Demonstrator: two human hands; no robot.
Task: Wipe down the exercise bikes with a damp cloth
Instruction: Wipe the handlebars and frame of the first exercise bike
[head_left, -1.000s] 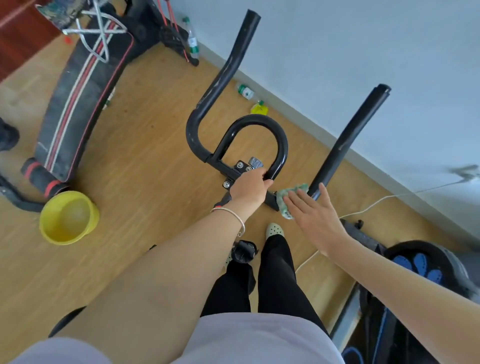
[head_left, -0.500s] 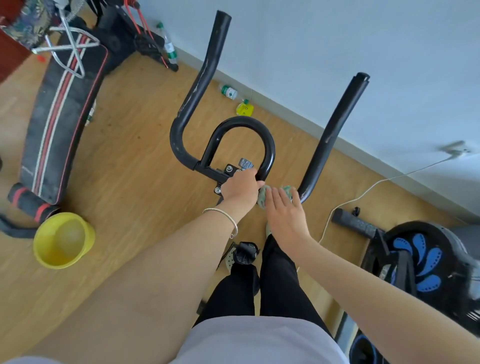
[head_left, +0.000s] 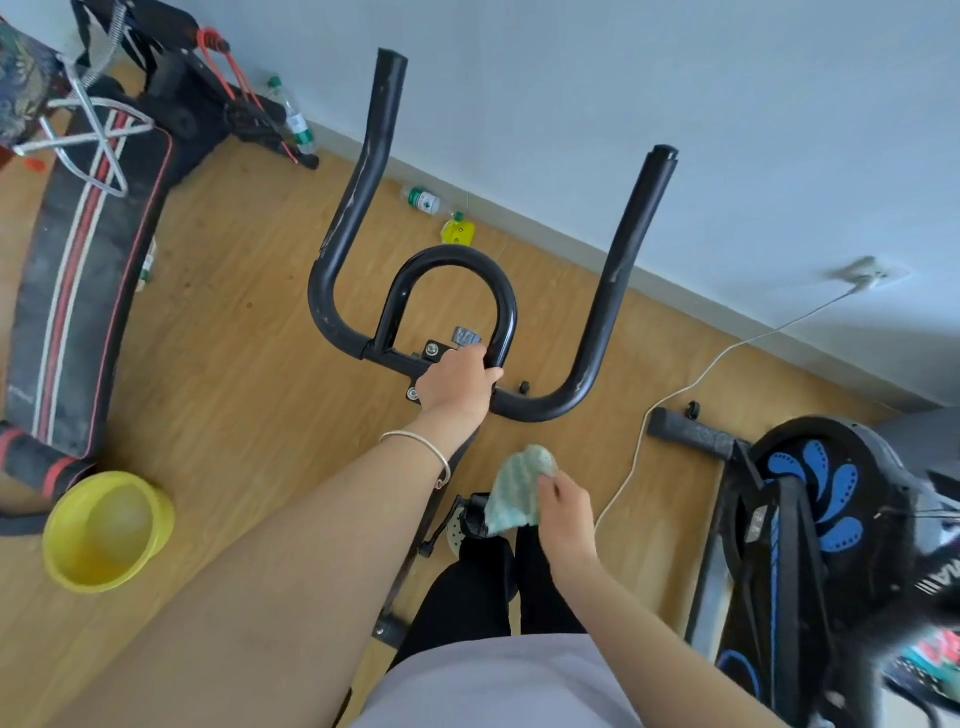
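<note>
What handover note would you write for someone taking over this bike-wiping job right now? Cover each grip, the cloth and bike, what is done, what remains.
Left grip holds the black handlebar at its centre clamp.
Right grip pinches the green cloth, off the bar, below it.
Yellow bucket stands on the floor to the left.
Done: cannot tell which parts are wiped.
Left: likely put the cloth to the handlebar, then the blue-wheeled bike on the right.

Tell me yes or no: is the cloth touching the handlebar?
No, the right hand holds the cloth clear of the handlebar, nearer the person's legs.
</note>
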